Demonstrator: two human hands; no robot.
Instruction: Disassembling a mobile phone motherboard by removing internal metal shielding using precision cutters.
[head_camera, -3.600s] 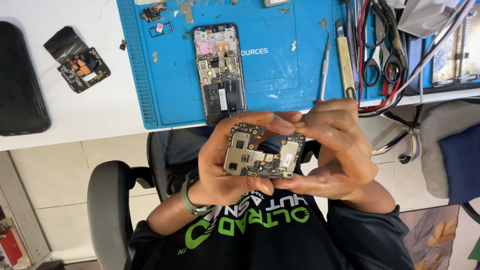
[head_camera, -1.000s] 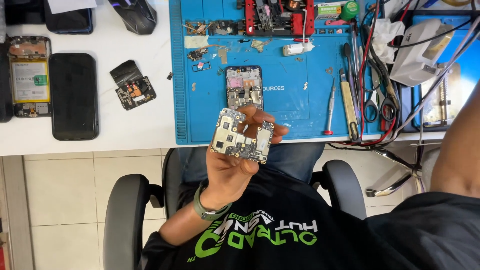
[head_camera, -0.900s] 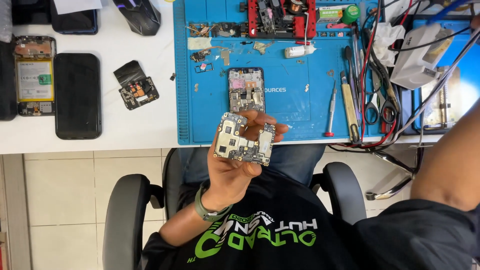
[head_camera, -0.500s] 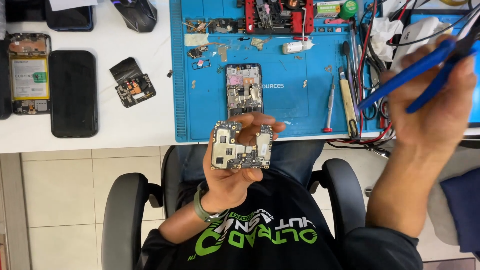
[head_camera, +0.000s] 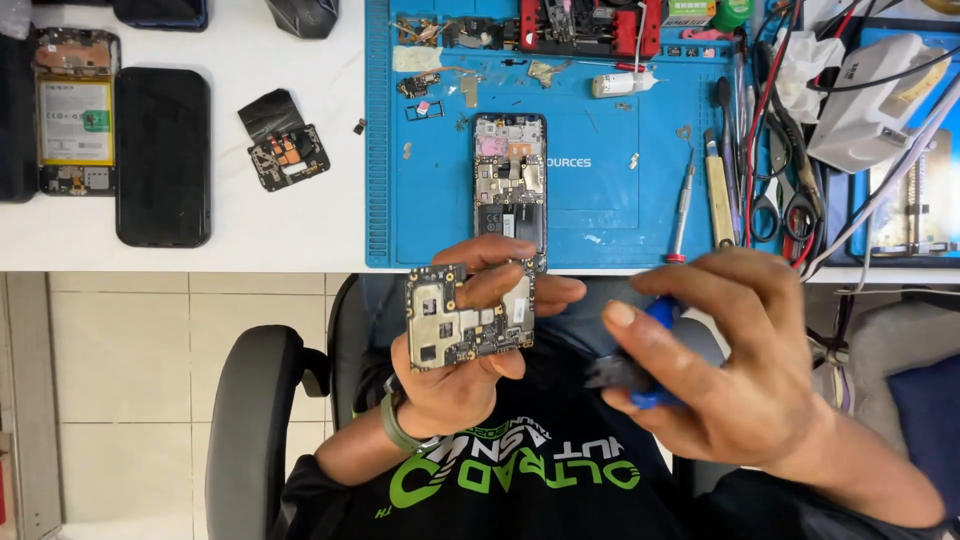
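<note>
Board (head_camera: 468, 318) out of phone (head_camera: 510, 188), pinched in left hand (head_camera: 455, 375).
Right hand (head_camera: 735, 370) grips blue tool (head_camera: 645, 365); rework not started.

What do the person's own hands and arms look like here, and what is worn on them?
Both hands are bare, with no gloves. The left hand has a green band around its wrist, and its forearm is bare up to a short dark sleeve. The right hand shows no ring or watch; its forearm is bare as far as the frame edge.
</note>
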